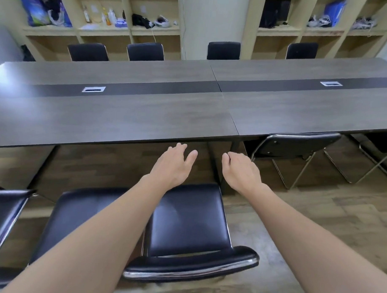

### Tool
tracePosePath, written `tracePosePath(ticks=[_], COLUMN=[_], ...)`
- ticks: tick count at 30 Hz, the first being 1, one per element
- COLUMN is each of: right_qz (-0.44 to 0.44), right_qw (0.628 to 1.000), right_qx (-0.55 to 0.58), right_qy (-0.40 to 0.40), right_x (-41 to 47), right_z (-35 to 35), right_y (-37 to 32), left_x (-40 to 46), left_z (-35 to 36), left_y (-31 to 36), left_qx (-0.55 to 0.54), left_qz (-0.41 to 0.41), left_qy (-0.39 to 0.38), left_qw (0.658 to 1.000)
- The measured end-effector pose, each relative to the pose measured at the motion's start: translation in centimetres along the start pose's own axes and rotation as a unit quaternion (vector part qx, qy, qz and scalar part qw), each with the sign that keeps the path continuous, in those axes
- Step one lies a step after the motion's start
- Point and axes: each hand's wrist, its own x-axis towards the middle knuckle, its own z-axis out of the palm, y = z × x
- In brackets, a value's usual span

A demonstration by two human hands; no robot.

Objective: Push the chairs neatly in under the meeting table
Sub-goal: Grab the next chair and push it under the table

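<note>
While the chair (185, 225) is standing clear of the bench (127, 120), seat facing it and backrest nearest the person, both hands are hovering open over the seat, holding nothing. The left hand (173, 166) and right hand (242, 171) should be dropping back to grip the backrest (190, 266) at both ends, pushing evenly so it is rolling in straight beside the tucked chair (295, 145).

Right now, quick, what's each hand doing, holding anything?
Left hand: open, fingers spread, holding nothing, above the chair.
Right hand: empty, fingers loosely curled, holding nothing.
</note>
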Motion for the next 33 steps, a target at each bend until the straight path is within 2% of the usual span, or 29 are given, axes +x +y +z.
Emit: tracePosePath(ticks=[7,21,28,33], right_qz=[0.020,0.080,0.127,0.152], right_qw=[0.999,0.980,0.959,0.935], right_qx=[-0.014,-0.045,-0.052,-0.070], right_qy=[-0.040,-0.175,-0.248,-0.312], right_x=[-3.4,-9.9,-13.3,-15.2], right_z=[3.8,12.0,15.5,17.5], right_y=[-2.1,1.7,4.7,5.7], left_x=[-3.8,-8.0,-9.2,-11.2], left_z=[1.2,10.9,14.9,18.1], left_y=[-5.7,-11.8,-16.5,-17.7], left_qx=[-0.034,-0.055,-0.029,0.031], left_qz=[-0.038,-0.141,-0.210,-0.242], left_qy=[-0.027,-0.130,-0.167,-0.228], left_qw=[0.998,0.980,0.963,0.943])
